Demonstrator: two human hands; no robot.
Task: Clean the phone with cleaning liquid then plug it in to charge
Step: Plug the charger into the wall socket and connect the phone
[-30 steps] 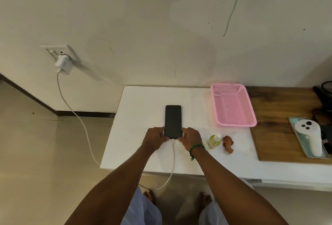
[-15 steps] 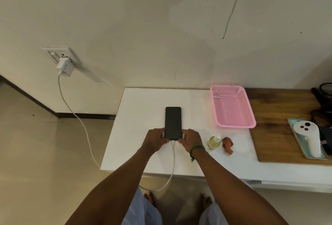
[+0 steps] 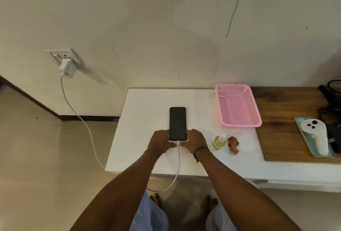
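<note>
A black phone (image 3: 177, 122) lies flat, screen up and dark, on the white table (image 3: 144, 112). A white cable (image 3: 178, 158) enters its near end and hangs off the table's front edge, looping back to a white charger (image 3: 67, 68) in the wall socket (image 3: 60, 54). My left hand (image 3: 160, 140) grips the phone's near left corner. My right hand (image 3: 194, 140) grips the near right corner, fingers curled at the plug. A small bottle of yellow cleaning liquid (image 3: 218, 142) lies just right of my right hand, beside a crumpled brown cloth (image 3: 233, 144).
An empty pink basket (image 3: 238, 107) stands at the back right of the white table. Further right, a wooden board (image 3: 287, 125) carries a tray with a white controller (image 3: 315, 136) and dark items (image 3: 332, 99). Tiled floor lies to the left.
Both hands stay at the phone's near end; the phone and cable have not visibly moved. The view has tilted slightly.
</note>
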